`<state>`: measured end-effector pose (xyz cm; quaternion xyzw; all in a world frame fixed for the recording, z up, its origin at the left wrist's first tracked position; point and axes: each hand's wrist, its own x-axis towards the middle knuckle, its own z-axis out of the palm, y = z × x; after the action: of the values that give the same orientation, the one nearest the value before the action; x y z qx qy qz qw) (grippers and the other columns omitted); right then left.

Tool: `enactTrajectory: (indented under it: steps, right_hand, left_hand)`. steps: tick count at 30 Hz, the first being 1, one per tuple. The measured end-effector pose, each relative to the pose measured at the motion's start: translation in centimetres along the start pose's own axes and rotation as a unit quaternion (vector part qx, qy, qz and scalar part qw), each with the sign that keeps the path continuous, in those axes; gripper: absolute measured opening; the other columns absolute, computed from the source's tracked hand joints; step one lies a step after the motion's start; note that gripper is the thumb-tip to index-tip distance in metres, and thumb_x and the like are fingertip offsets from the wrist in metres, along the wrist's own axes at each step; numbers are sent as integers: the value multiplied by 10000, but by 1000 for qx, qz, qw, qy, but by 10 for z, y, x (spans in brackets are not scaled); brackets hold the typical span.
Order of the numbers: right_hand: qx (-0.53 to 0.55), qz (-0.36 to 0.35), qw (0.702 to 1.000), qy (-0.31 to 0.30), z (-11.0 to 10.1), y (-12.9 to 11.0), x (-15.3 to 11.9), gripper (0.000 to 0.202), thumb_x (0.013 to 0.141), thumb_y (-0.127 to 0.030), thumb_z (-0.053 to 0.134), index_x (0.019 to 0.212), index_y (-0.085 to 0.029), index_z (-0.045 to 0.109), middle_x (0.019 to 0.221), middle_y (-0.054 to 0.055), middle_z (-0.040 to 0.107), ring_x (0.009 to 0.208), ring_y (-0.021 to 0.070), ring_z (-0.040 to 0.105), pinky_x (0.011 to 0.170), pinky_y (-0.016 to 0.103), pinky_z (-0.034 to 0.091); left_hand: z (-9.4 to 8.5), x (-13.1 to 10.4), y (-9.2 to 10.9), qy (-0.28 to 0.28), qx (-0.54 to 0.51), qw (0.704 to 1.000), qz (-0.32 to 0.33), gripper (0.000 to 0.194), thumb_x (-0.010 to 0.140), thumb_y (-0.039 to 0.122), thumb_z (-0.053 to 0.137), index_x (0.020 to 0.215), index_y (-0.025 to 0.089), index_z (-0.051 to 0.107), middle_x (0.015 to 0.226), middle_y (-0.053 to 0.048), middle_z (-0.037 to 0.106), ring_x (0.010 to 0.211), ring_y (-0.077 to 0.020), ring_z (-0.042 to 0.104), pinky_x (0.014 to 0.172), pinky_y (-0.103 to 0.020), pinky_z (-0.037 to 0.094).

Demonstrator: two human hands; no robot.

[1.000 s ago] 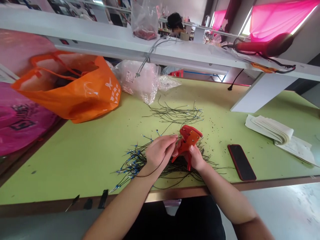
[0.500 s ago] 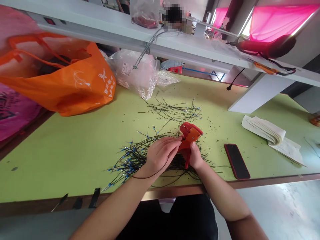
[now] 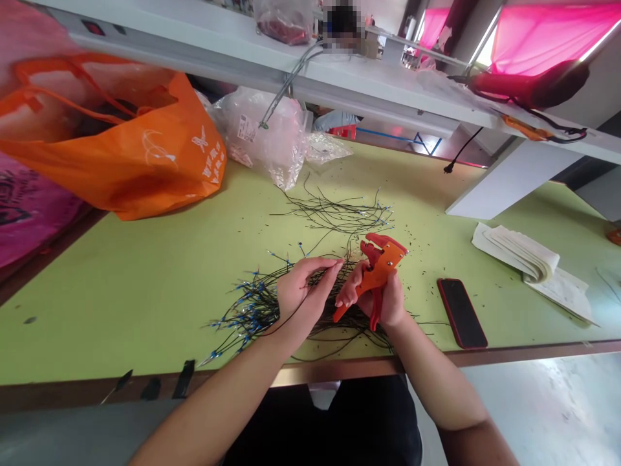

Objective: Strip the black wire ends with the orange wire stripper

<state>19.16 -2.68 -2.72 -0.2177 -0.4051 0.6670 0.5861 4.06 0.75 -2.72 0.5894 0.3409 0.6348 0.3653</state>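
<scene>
My right hand (image 3: 392,301) is wrapped round the handles of a red and orange wire stripper (image 3: 383,262), whose jaws point up and to the left. Between thumb and fingertips my left hand (image 3: 305,288) pinches a thin black wire (image 3: 291,316) that trails back over the wrist. The pinched end lies just left of the stripper, apart from its jaws. Under both hands spreads a heap of black wires (image 3: 255,301), many with blue and silvery ends toward the left. Farther back lies a smaller, looser bunch of similar wires (image 3: 339,212).
Dark clippings dot the green tabletop (image 3: 160,285). To the right are a phone (image 3: 462,314) and folded papers (image 3: 521,252). An orange bag (image 3: 165,149) stands at the left, beside clear plastic bags (image 3: 269,133). A white shelf (image 3: 194,48) crosses above the table; another person is partly visible beyond.
The stripper has moved right and its handles have spread apart. My left hand has drawn slightly left, so the wire end is now away from the jaws.
</scene>
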Motion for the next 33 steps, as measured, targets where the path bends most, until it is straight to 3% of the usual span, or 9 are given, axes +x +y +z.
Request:
enactTrajectory:
  steps: [12, 17, 22, 29, 33]
  right_hand:
    - [32, 22, 999, -30, -1, 1, -2, 655, 831, -852, 550, 877, -202, 612, 662, 22, 603, 682, 240, 643, 741, 503, 629]
    - [24, 73, 992, -95, -15, -11, -5, 672, 836, -849, 555, 875, -180, 600, 660, 23, 625, 593, 197, 602, 754, 509, 626]
    - [73, 105, 982, -137, -25, -25, -6, 661, 863, -838, 527, 893, -181, 593, 652, 3, 603, 603, 192, 597, 755, 508, 623]
    - [87, 131, 972, -176, -28, -21, -9, 667, 880, -821, 525, 923, -159, 595, 662, 20, 633, 584, 185, 598, 719, 449, 615]
    - [53, 141, 969, -194, -29, -19, -13, 660, 900, -802, 519, 958, -151, 612, 692, 37, 667, 618, 191, 649, 709, 390, 602]
  left_hand:
    - [2, 2, 5, -2, -37, 999, -34, 71, 913, 310, 765, 937, 257, 724, 861, -39, 796, 785, -201, 789, 689, -321, 670]
    - [1, 5, 7, -7, -76, 996, -38, 175, 918, 370, 757, 937, 207, 696, 864, -56, 801, 809, -199, 801, 752, -305, 673]
    - [-1, 4, 7, -5, -70, 997, -37, 264, 904, 435, 763, 885, 188, 675, 807, -56, 792, 765, -202, 799, 720, -296, 669]
    - [-8, 2, 3, -13, -31, 999, -5, 71, 951, 277, 714, 954, 206, 718, 870, -30, 800, 794, -165, 789, 755, -270, 650]
    - [-13, 9, 4, -3, 51, 995, 89, 43, 941, 192, 713, 957, 220, 741, 895, -18, 811, 798, -154, 784, 762, -261, 635]
